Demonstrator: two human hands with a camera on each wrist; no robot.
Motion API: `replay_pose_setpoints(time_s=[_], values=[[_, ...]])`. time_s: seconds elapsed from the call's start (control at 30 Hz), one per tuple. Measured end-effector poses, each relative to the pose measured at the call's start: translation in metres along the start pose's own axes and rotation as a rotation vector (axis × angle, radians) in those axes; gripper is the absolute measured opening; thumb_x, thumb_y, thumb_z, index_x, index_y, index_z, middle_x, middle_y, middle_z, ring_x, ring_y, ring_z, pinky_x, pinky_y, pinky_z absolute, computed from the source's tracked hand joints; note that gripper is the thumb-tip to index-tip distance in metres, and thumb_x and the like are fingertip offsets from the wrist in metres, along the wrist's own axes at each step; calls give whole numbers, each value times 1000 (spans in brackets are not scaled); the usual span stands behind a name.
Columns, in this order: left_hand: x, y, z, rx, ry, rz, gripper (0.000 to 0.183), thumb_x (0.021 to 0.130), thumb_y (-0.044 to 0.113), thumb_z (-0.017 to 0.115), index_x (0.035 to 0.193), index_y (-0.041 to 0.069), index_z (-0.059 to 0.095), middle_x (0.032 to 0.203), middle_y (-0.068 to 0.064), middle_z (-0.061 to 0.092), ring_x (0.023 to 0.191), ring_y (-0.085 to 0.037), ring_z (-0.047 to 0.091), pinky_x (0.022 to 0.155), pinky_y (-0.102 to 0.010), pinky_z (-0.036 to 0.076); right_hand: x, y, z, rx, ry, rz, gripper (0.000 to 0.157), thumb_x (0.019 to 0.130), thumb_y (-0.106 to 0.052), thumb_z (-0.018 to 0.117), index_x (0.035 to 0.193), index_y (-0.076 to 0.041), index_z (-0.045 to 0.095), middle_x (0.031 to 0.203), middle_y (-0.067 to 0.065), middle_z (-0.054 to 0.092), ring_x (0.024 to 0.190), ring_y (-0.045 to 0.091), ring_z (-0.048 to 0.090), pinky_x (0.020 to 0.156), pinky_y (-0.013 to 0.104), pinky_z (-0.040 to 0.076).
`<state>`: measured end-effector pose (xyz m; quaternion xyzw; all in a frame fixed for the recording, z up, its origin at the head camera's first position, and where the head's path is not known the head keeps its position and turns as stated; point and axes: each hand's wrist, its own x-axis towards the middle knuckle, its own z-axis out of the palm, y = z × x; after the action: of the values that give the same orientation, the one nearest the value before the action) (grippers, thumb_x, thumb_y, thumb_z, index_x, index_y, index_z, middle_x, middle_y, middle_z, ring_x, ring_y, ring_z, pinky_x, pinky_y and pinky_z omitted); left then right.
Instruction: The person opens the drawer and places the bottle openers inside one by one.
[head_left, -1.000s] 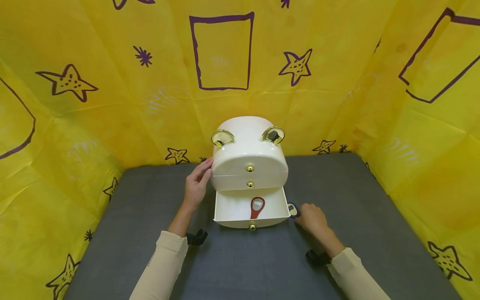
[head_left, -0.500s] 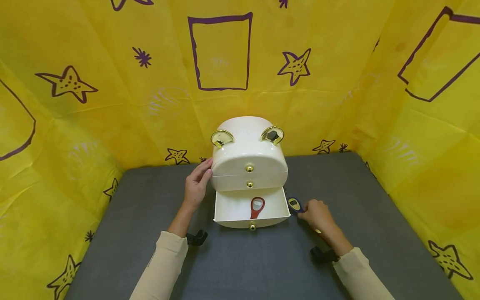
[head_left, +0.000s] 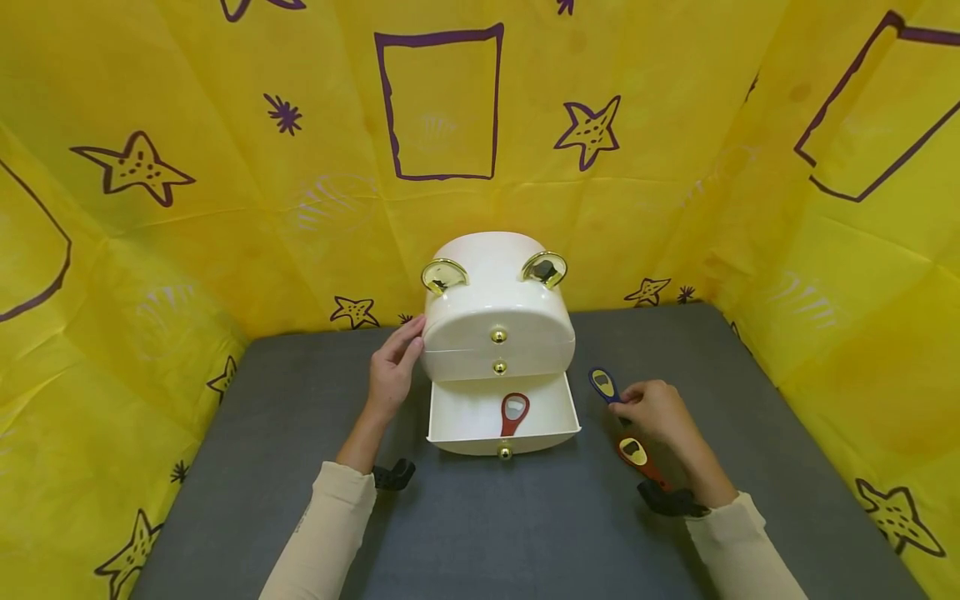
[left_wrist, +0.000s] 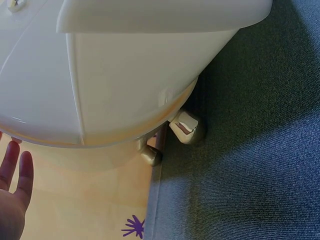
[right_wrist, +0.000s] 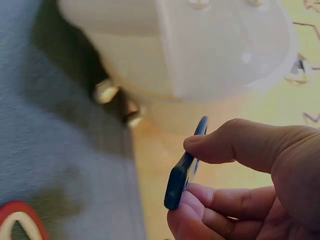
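Note:
A white drawer box (head_left: 498, 283) with gold ears and round gold knobs stands at the table's back, its bottom drawer (head_left: 457, 412) pulled out. Inside that drawer a red bottle opener (head_left: 514, 410) leans against the front. My left hand (head_left: 392, 375) rests its fingertips on the box's left side, fingers fairly straight; the left wrist view shows them at the rounded edge. To the right of the drawer, my right hand (head_left: 660, 410) pinches a blue bottle opener (head_left: 603, 383) between thumb and fingers, seen edge-on in the right wrist view. Below this hand lies another red bottle opener (head_left: 637, 457).
The dark grey table (head_left: 480, 533) is bordered at the back and sides by a yellow cloth (head_left: 330, 100) with purple drawings. The box stands on short gold feet (left_wrist: 187, 127) close to the back edge.
My right hand has moved right and away from the drawer's side with the blue bottle opener, uncovering the red one on the table. My left hand has stayed in place.

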<state>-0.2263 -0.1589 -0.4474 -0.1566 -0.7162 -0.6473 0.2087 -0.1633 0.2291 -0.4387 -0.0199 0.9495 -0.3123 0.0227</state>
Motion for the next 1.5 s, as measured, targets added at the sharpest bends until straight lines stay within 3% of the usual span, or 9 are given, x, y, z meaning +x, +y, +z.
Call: replay_pose_setpoints(time_s=[0.23, 0.47, 0.7, 1.13, 1.5], values=[[0, 10, 1, -1, -8, -7, 32, 94, -6, 55, 125, -11, 59, 135, -30, 54, 127, -7, 54, 100, -13, 45, -4, -20, -19, 31, 54, -43, 27, 81, -21, 76, 90, 4, 72, 78, 12, 73, 70, 18, 65, 63, 29, 52], [0, 0, 0, 4, -4, 21, 32, 94, -3, 58, 125, -9, 60, 135, -27, 56, 123, 2, 54, 99, -12, 46, -3, -44, -32, 60, 78, -105, 25, 83, -19, 76, 93, 4, 72, 79, 11, 73, 71, 18, 66, 66, 30, 53], [1, -1, 0, -13, -6, 16, 32, 93, -6, 57, 125, -11, 59, 135, -29, 54, 123, 2, 54, 98, -11, 46, 0, -67, -35, 131, 52, -141, 25, 82, -18, 77, 93, 4, 71, 79, 11, 73, 68, 14, 63, 62, 22, 50], [0, 0, -1, -11, -17, 18, 32, 95, -1, 57, 126, -9, 60, 136, -27, 55, 123, 4, 53, 101, -13, 45, 6, -97, -24, 243, -20, -234, 21, 82, -13, 77, 93, 4, 72, 79, 12, 72, 69, 11, 61, 61, 18, 51], [0, -1, 0, -27, -9, 31, 31, 95, -4, 56, 125, -11, 59, 134, -31, 54, 122, 4, 54, 101, -13, 45, 12, -123, 5, 306, -124, -314, 14, 78, -11, 78, 86, 1, 73, 73, 7, 69, 66, 9, 59, 59, 18, 52]])
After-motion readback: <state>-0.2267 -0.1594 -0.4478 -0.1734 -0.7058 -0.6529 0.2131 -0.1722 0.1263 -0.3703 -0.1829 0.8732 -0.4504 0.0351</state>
